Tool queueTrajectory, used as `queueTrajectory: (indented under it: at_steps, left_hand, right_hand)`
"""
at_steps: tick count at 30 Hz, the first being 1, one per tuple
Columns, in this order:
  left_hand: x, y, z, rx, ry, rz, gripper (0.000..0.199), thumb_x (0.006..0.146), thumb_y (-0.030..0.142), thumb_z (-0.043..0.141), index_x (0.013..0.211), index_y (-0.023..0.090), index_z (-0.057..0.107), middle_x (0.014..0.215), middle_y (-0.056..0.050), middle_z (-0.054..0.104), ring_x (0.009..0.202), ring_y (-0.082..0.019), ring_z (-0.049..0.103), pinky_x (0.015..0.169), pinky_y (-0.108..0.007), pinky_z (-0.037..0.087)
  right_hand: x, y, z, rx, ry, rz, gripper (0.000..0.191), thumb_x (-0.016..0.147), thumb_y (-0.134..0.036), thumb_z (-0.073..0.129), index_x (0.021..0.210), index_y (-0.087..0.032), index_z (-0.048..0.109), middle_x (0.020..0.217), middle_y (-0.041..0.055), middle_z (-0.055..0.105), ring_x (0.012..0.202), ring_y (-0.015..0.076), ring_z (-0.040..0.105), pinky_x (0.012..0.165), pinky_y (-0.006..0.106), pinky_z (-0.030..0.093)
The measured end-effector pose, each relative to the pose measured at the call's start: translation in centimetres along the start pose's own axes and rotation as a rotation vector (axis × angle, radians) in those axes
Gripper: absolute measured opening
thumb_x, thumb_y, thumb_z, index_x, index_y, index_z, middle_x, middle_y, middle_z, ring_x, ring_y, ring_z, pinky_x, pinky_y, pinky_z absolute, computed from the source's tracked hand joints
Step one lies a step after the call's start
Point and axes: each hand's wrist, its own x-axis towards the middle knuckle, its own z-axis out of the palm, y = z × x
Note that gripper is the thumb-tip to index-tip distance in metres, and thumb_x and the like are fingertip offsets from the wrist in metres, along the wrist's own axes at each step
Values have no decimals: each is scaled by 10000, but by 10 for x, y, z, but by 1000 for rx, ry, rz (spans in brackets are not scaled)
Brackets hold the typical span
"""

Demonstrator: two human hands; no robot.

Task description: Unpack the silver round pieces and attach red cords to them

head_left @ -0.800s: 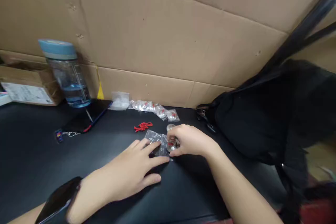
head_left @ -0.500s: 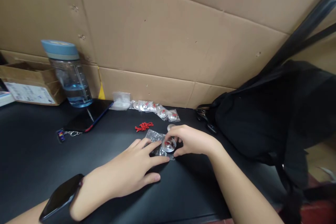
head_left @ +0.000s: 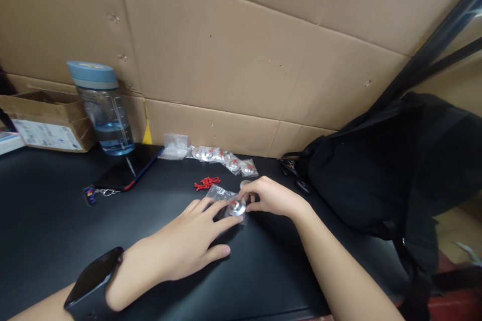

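A small silver domed disc with a red cord on top (head_left: 237,206), resembling a finger cymbal, lies on a clear plastic bag (head_left: 217,192) on the black table. My left hand (head_left: 198,233) rests flat with fingers spread, its fingertips at the bag and the disc's left edge. The curled fingers and thumb of my right hand (head_left: 269,198) meet the disc's right edge. Just behind those fingers, a second pale round piece (head_left: 244,184) is partly hidden. A small bunch of red cords (head_left: 207,183) lies farther back.
Several bagged silver discs (head_left: 233,164) line the cardboard wall, beside clear plastic bags (head_left: 175,146). On the left are a phone (head_left: 128,168), a water bottle (head_left: 111,125) and a cardboard box (head_left: 48,120). A black backpack (head_left: 369,165) takes up the right side.
My right fingers have drawn back from over the disc to its right edge, uncovering its red-topped dome. The disc sits slightly farther left, nearer my left fingers. My left hand barely moves.
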Motion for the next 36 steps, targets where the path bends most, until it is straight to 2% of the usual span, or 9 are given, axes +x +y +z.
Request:
queueTrajectory:
  at_steps: [4,8,10,15,19,24,29,33,36]
  left_hand:
    - [2,0,0,1,-9,9,508,971,483,582,1474,473,514,1606,-67,429,1433,-440,407,1094,-681,401]
    - [0,-5,0,-10,1,8,495,952,480,620,1441,487,548,1644,-40,377,1502,-435,311,1132,-678,366]
    - [-2,-7,1,-19,15,26,485,943,478,636,1423,491,567,1653,-21,366,1514,-429,295,1145,-673,354]
    - [-4,-8,-1,-51,19,74,486,939,470,646,1414,521,562,1666,35,342,1534,-404,272,1170,-643,346]
    - [-2,-6,-6,-28,-38,50,545,927,442,668,1446,523,523,1686,9,297,1538,-410,265,1170,-662,327]
    - [-3,-6,-7,-49,-8,110,512,911,400,699,1403,486,587,1645,-11,387,1525,-388,312,1181,-641,331]
    - [-6,-9,-6,-59,2,121,531,893,415,716,1405,479,588,1661,-23,356,1512,-400,335,1158,-627,370]
    - [-3,-11,-13,-79,70,158,251,928,345,663,1167,385,730,1593,-11,461,1493,-340,377,1189,-553,339]
    - [1,-12,-21,-61,140,145,166,895,199,600,1008,282,689,1404,-38,602,1361,-290,503,1144,-480,377]
  right_hand:
    - [5,-4,6,54,-4,-35,263,796,-165,821,1040,-238,753,833,-18,726,737,121,662,693,214,466]
    - [10,-7,12,-66,153,22,287,730,-209,884,977,-234,741,772,-40,669,694,113,589,654,218,413]
    - [10,-9,12,-92,175,10,322,707,-223,902,983,-241,737,814,-36,667,731,118,584,669,222,406]
    - [8,-12,12,-62,95,-52,442,680,-316,926,1071,-261,725,893,-24,653,791,136,580,696,230,420]
    - [11,-17,19,-83,192,-5,453,711,-315,905,1117,-256,712,1016,10,645,887,159,594,746,247,443]
    - [11,-23,22,-22,147,-44,504,729,-349,888,1189,-282,694,1107,27,626,1017,195,611,852,288,481]
    - [16,-23,32,-127,291,0,442,801,-292,802,1220,-263,661,1192,64,616,1094,229,592,922,353,492]
    - [18,-23,34,-132,301,-24,491,801,-255,772,1270,-246,628,1218,79,612,1107,237,587,944,368,496]
    - [13,-22,21,26,209,-169,455,826,-346,786,1240,-222,641,1144,75,634,1019,204,611,906,326,512]
